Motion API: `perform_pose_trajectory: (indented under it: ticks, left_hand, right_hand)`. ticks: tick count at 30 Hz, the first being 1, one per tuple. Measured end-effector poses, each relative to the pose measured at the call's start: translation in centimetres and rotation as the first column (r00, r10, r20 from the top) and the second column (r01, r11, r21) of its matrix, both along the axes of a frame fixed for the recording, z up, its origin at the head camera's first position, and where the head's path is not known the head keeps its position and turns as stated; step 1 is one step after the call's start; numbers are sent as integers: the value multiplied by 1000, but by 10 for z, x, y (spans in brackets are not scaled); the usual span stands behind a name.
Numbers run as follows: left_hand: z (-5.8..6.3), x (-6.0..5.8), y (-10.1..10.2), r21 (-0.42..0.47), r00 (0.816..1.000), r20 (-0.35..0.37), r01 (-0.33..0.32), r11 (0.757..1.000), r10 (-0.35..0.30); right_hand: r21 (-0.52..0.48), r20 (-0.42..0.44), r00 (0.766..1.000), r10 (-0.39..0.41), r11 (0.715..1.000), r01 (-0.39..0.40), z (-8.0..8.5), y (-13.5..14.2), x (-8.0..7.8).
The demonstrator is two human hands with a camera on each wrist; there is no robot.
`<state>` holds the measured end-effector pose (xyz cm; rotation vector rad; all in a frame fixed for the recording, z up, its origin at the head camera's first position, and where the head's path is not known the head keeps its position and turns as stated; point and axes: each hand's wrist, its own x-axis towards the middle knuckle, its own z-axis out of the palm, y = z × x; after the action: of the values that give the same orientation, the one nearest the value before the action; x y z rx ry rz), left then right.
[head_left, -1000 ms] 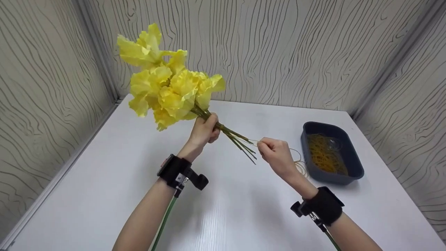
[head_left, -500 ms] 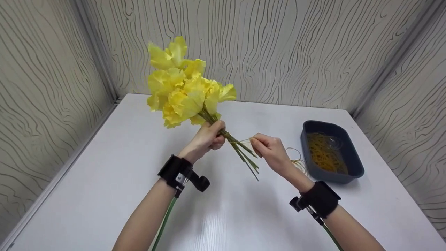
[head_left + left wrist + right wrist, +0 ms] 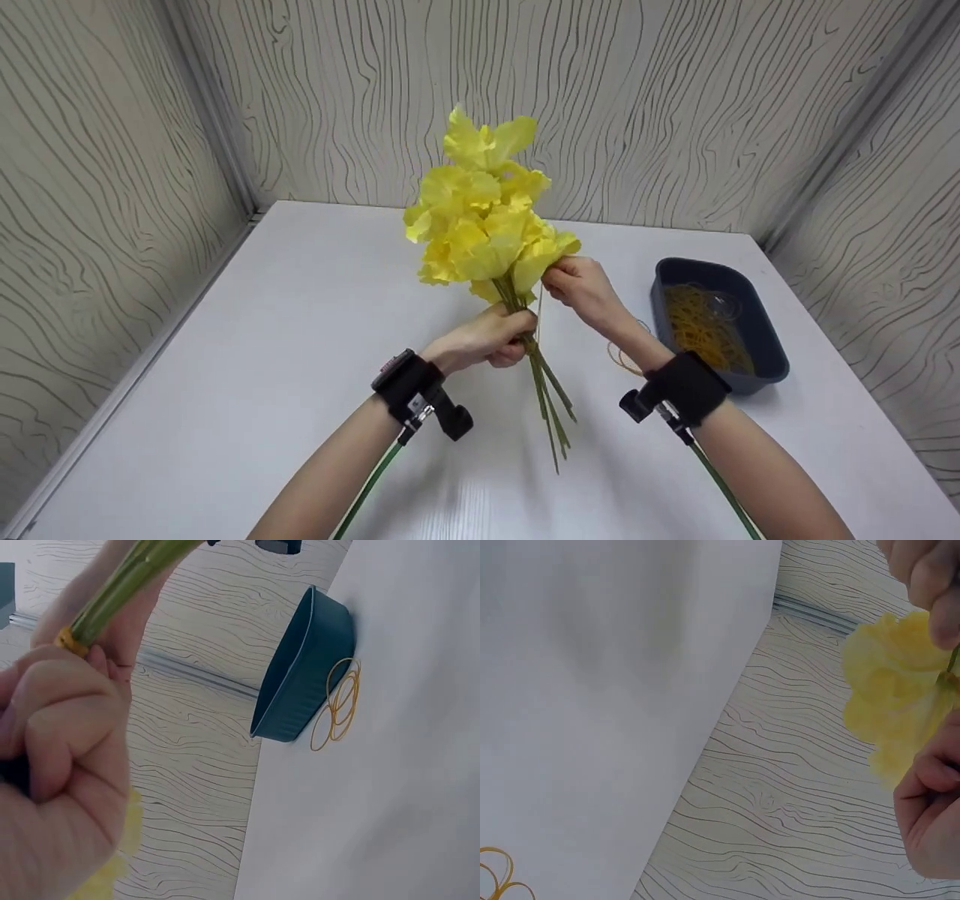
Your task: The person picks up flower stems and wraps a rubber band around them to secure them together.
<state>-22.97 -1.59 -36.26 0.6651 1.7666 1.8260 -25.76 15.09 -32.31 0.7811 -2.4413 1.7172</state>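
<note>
My left hand (image 3: 491, 337) grips a bunch of yellow artificial flowers (image 3: 484, 225) by the green stems (image 3: 547, 397), blooms up and stem ends toward me. Just below that fist, a rubber band (image 3: 71, 641) is wound tightly round the stems in the left wrist view. From there a thin strand stretches upward to my right hand (image 3: 585, 289), which pinches it beside the lower right bloom. The petals partly hide the right fingertips. In the right wrist view both hands show only at the right edge, with the blooms (image 3: 896, 682) between and behind them.
A dark blue plastic box (image 3: 761, 322) holding many rubber bands (image 3: 701, 326) stands on the white table (image 3: 315, 300) at the right. Several loose rubber bands (image 3: 341, 705) lie beside it, partly behind the right forearm. Wood-patterned panels (image 3: 600, 112) enclose the table's back and sides.
The bunch has swung right and turned more upright, its stems now pointing toward me. My right hand has risen from beside the stem ends to the blooms, pulling the band's strand upward.
</note>
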Motion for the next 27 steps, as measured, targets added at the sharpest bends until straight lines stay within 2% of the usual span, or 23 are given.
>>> perform_pose_trajectory:
  ticks: [2, 5, 8, 10, 13, 17, 21, 25, 27]
  left_hand:
    - [-1, 0, 2, -20, 999, -38, 16, 1000, -17]
    - [-1, -2, 2, -37, 998, -56, -21, 999, 19]
    - [-1, -6, -3, -51, 996, -19, -89, 995, 88]
    - [-1, -8, -6, -64, 991, 11, -135, 989, 136]
    - [-2, -9, -9, -95, 986, 16, -162, 982, 164]
    - [-2, -11, -8, -123, 986, -15, -166, 978, 166]
    - [-3, -14, -5, -162, 981, -31, -195, 967, 192]
    - [-6, -19, -5, -192, 970, -10, -241, 951, 244]
    - [-7, -21, -4, -214, 966, -14, -254, 943, 257]
  right_hand:
    - [-27, 31, 1000, 6, 1000, -5, -6, 3, -7]
    - [-25, 113, 987, 116, 993, -114, -15, 5, -9]
    - [16, 226, 939, 259, 963, -269, -22, 9, -9]
    - [37, 286, 903, 322, 938, -346, -25, 13, -9]
    - [19, 348, 859, 376, 913, -407, -27, 19, -10]
    - [-7, 392, 809, 438, 881, -474, -29, 21, -9]
    - [-20, 393, 805, 445, 879, -477, -29, 20, -7]
    - [-7, 404, 823, 399, 901, -433, -30, 21, -5]
    - [51, 404, 841, 359, 910, -412, -30, 19, -3]
